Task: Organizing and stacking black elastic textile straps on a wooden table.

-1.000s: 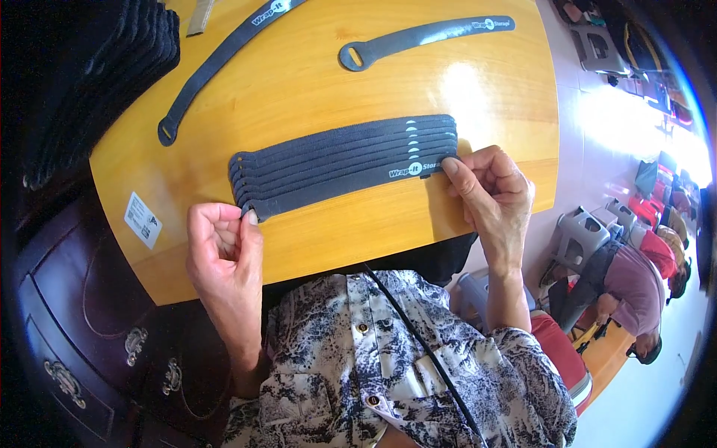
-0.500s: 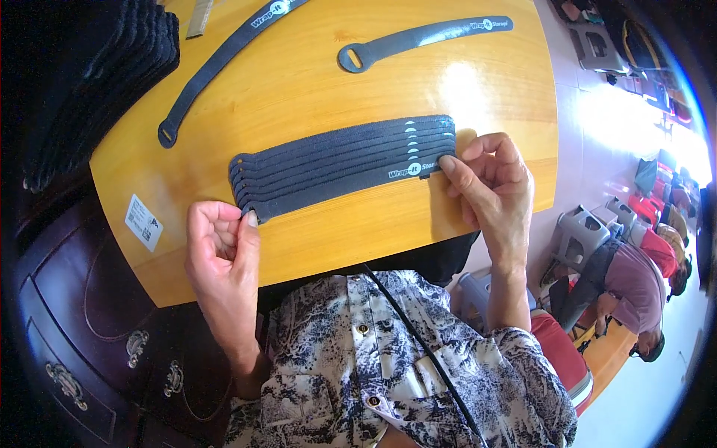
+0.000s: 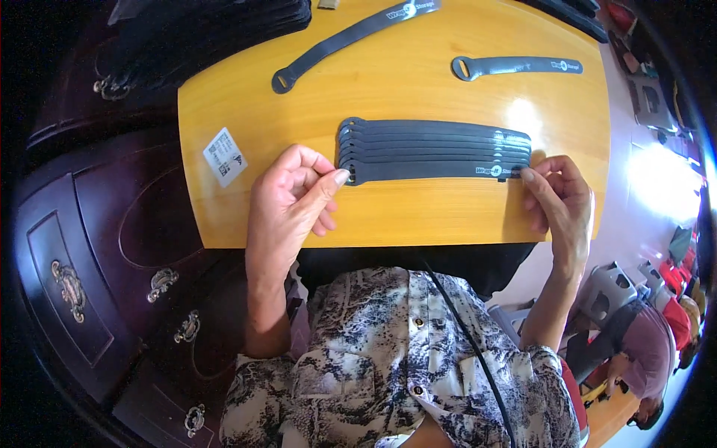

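Observation:
A fanned row of several black hook-and-loop straps lies overlapped across the wooden table, their slotted ends to the left and pale printed ends to the right. At the slotted end of the nearest strap, my left hand pinches with thumb and forefinger. My right hand has its thumb on the printed end of that same strap, fingers curled beneath and partly hidden. Two single straps lie farther back: a longer curved strap at the left and a shorter strap at the right.
A white label is on the left of the table. Dark piled material stands beyond the far left edge. Dark wooden cabinets flank the left; a grey stool and a seated person are at the right.
The view has turned, so the table, straps and hands appear farther right and the strap row looks more level. Both hands stay at the ends of the nearest strap.

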Action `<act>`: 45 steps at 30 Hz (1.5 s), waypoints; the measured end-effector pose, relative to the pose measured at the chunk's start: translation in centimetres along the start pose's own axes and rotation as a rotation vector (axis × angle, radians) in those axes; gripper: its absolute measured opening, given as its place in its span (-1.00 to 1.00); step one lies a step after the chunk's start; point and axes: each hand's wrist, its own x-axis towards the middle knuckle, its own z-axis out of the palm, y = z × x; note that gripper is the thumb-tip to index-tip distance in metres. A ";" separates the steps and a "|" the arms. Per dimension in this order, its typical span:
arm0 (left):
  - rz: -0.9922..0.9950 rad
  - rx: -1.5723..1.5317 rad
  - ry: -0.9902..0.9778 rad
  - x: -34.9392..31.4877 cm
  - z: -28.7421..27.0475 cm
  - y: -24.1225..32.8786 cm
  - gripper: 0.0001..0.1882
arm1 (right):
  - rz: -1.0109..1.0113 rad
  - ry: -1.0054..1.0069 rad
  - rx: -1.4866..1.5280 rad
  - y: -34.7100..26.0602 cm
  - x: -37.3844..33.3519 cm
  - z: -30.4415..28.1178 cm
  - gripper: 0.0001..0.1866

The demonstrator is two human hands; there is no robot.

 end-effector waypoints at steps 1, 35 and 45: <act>0.018 -0.027 0.057 -0.3 0.2 0.1 -0.88 | -0.067 0.042 0.001 0.3 -0.5 -0.3 -0.84; 0.523 1.194 0.500 16.1 3.7 10.7 -0.79 | -0.346 0.220 -0.184 1.0 -2.3 -2.0 -0.72; 0.609 1.116 0.576 14.8 3.1 10.2 -0.77 | -0.446 0.174 -0.247 -1.8 0.7 -2.6 -0.69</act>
